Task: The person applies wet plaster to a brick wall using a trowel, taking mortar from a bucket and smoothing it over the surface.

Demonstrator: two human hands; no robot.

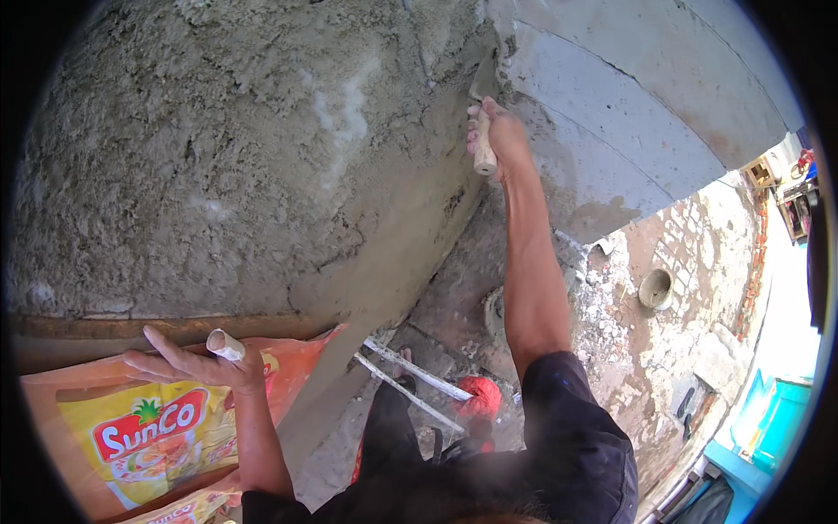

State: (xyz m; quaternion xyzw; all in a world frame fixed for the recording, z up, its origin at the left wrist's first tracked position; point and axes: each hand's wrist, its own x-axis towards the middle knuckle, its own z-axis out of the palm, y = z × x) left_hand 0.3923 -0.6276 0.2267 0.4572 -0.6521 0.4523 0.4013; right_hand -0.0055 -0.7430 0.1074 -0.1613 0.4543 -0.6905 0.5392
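My right hand (496, 135) grips the pale handle of a trowel (485, 148) at the upper centre. Its blade is up at the corner between the rough grey plastered surface (192, 148) and the smoother pale grey panels (628, 122). My left hand (201, 367) is open at the lower left, fingers spread over an orange and yellow printed plastic sheet (297, 384) beside a wooden edge (96, 326). A short white tube or wrapping (225, 345) sits at its thumb; I cannot tell which.
Below are pale poles (419, 382) and a red bundle (478, 396) near my legs. On the debris-strewn floor at right stand a round pan (656, 286) and dark sandals (685, 406). A turquoise object (777, 424) and assorted items line the far right.
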